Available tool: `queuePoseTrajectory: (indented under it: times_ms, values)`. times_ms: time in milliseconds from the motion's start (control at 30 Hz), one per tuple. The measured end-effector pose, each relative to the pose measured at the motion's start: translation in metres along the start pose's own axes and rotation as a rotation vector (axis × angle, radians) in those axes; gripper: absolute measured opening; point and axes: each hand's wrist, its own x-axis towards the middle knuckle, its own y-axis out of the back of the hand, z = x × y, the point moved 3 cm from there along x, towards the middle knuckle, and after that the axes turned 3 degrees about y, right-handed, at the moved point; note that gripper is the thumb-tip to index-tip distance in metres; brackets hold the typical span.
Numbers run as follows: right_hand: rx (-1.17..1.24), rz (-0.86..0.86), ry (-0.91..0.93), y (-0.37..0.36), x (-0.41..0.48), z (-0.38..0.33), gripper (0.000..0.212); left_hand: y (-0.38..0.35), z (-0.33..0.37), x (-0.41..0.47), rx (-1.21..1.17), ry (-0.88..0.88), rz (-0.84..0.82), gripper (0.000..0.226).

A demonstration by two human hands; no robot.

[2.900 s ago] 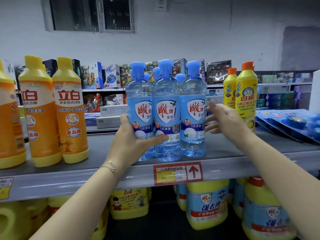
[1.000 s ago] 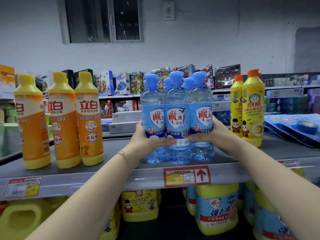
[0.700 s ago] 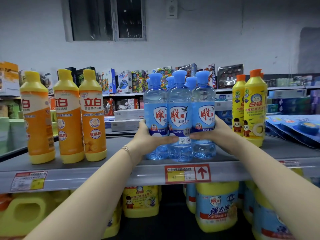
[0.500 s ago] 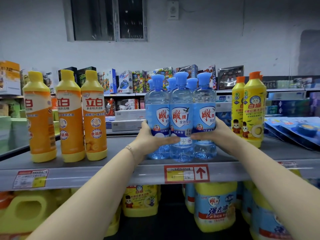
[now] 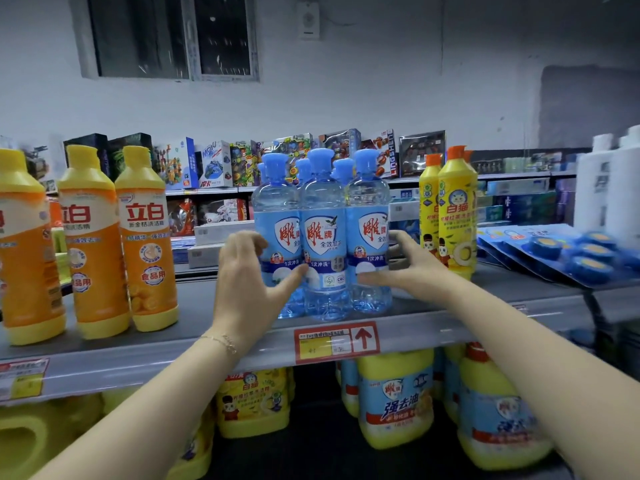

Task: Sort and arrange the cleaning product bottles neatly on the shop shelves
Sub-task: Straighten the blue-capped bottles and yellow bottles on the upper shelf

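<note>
the cluster of blue-capped clear detergent bottles (image 5: 323, 237) stands upright at the near edge of the grey shelf (image 5: 207, 348), directly between the two hands. the left hand (image 5: 247, 285) flanks its left side, fingers loosely curved, thumb tip touching the front-left bottle. the right hand (image 5: 412, 268) flanks the right side, thumb laid on the front-right bottle. neither looks clamped; both seem slack and equally near. orange bottles (image 5: 145, 237) stand well left, yellow bottles (image 5: 457, 216) just right.

Pale grey wall (image 5: 381, 91), dark window (image 5: 169, 36); dim light
</note>
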Motion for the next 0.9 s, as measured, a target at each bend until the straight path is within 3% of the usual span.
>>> queuePoseTrajectory:
  times_ms: [133, 233, 300, 467, 600, 700, 900]
  values:
    - [-0.186, 0.037, 0.023, 0.02, -0.023, -0.001, 0.039, -0.003, 0.044, -0.012, -0.007, -0.384, -0.027, 0.018]
    - [-0.261, 0.169, 0.026, 0.039, -0.036, 0.006, 0.017, -0.017, 0.088, -0.024, 0.018, -0.637, -0.116, 0.013]
    - [-0.266, 0.256, 0.029, 0.054, -0.042, 0.012, 0.01, -0.034, 0.112, -0.029, 0.011, -0.676, -0.211, 0.016]
    - [-0.259, 0.399, -0.017, 0.107, -0.039, 0.04, 0.011, -0.091, 0.152, -0.022, -0.047, -0.371, -0.449, 0.028]
    - [-0.249, 0.405, -0.092, 0.15, -0.025, 0.067, 0.027, -0.141, 0.177, 0.001, -0.085, -0.153, -0.534, 0.041]
    - [-0.269, 0.351, -0.148, 0.172, -0.005, 0.083, 0.041, -0.177, 0.187, 0.019, -0.165, 0.137, -0.606, 0.05]
    - [0.097, 0.341, -0.308, 0.163, 0.057, 0.108, 0.055, -0.232, 0.179, 0.038, -0.198, 0.485, -0.682, 0.121]
